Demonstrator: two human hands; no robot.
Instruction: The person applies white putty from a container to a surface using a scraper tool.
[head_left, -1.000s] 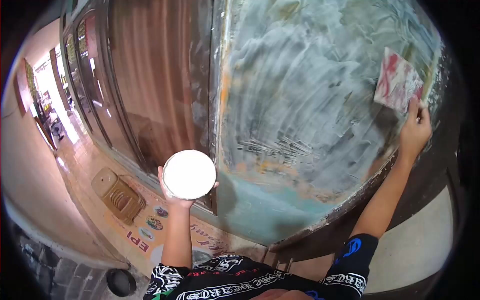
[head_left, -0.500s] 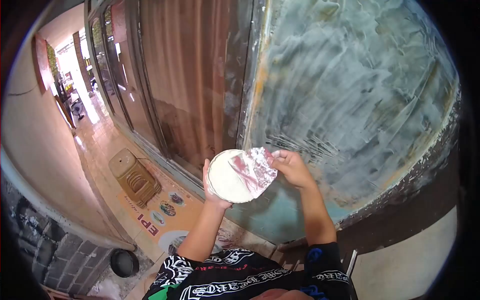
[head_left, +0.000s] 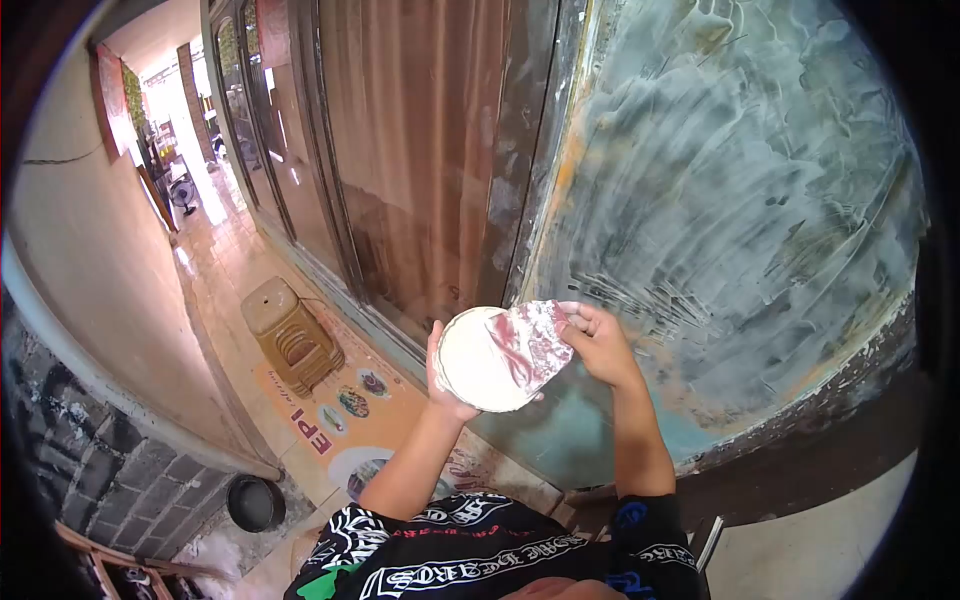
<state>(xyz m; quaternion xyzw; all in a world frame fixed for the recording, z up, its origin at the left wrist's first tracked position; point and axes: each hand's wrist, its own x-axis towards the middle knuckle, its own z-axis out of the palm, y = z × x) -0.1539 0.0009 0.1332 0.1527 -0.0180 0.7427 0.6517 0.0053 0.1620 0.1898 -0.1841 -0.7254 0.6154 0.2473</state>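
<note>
A round, shallow container of white paste or powder (head_left: 468, 365) rests in my left hand (head_left: 446, 385), whose fingers wrap round its left edge and underside. My right hand (head_left: 597, 342) pinches the outer edge of a reddish, white-smeared scraper or sheet (head_left: 532, 345). This flat piece lies over the right part of the container. Behind both hands stands a wall panel (head_left: 720, 200) streaked with grey-green and white smears.
Left of the hands, a brown plastic stool (head_left: 290, 335) stands on a printed orange banner (head_left: 345, 425). A black bucket (head_left: 255, 503) sits beside a grey block wall (head_left: 130, 490). Framed glass with a brown curtain (head_left: 410, 150) adjoins the panel. A fan (head_left: 182, 192) stands down the corridor.
The view has shifted, so the surroundings appear further right. Both hands still hold the container and the reddish piece, which shows more of its red surface.
</note>
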